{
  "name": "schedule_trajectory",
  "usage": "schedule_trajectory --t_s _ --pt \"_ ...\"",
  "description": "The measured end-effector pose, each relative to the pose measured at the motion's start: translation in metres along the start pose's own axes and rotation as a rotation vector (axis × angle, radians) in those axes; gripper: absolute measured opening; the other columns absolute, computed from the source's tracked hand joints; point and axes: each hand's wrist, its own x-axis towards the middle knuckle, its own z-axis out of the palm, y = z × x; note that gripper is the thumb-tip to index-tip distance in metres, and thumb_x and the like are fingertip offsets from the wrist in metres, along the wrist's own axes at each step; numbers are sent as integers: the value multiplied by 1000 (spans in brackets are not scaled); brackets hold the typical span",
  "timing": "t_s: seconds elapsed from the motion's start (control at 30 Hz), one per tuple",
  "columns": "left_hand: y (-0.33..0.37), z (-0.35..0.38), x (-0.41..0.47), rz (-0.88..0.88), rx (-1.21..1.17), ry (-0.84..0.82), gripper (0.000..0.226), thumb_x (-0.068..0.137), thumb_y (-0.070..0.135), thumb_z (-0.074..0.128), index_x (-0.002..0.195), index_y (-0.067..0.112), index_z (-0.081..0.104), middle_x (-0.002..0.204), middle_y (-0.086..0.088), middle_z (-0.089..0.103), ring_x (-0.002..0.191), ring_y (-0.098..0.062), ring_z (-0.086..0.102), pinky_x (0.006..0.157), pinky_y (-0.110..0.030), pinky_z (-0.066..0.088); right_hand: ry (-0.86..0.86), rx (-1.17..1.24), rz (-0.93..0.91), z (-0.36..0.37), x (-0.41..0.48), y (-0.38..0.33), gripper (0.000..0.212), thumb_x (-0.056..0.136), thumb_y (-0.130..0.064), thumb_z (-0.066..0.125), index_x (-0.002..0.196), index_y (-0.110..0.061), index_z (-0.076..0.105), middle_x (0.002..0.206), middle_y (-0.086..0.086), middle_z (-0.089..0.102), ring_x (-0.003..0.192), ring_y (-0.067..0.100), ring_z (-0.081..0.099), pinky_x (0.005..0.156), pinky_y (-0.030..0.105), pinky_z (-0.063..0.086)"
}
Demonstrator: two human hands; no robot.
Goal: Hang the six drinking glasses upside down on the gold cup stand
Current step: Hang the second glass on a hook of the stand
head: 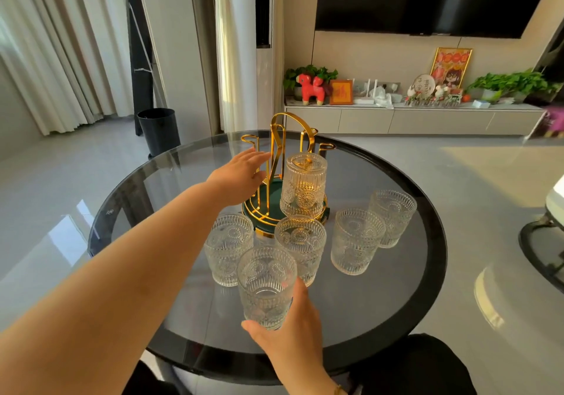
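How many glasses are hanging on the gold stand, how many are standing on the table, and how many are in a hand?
Hanging upside down on the gold stand: 1
Standing upright on the table: 4
Held in the right hand: 1
Total: 6 glasses

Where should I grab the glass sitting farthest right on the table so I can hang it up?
Hold the rightmost glass around its ribbed side wall, coming from the right, probably. It stands upright with its mouth up, and another glass crowds its left.
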Motion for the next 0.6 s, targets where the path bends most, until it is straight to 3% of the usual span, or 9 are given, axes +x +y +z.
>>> schedule_trajectory --t_s 0.17,0.3,0.37,0.53,0.6 --pt "-3 2 1 4 -12 12 47 95 19 30 140 19 17 153 -5 15 142 -20 4 116 -40 8 23 20 36 4 1 3 90 49 -49 72 126 -34 26 116 -16 49 109 12 49 90 23 45" --pt "-4 2 2 8 -23 6 46 95 17 30 139 18 18 153 -5 17 142 -20 3 116 -40 7 12 133 58 -2 -2 2 77 50 -45 72 105 -59 20 100 -31 40 94 -1 48 66 -1 35" --pt "-4 2 3 12 -24 6 46 94 16 30 139 18 18 153 -5 17 142 -20 3 116 -40 7 -2 207 68 -9 -5 3 73 50 -42 73 98 -61 21 100 -31 42 91 -3 48 64 0 38" --pt "-4 1 0 1 -32 10 46 95 17 29 139 18 18 153 -5 16 142 -20 3 116 -40 7 -41 339 76 -41 -10 0 69 48 -28 74 99 -49 33 112 -16 46 104 3 47 88 25 44" --pt "-3 0 0 -5 -38 10 46 95 17 29 139 18 19 153 -6 16 142 -20 3 115 -40 8 -41 331 58 -63 -8 -6 67 45 -32 71 99 -49 36 114 -17 48 107 2 47 87 24 44"
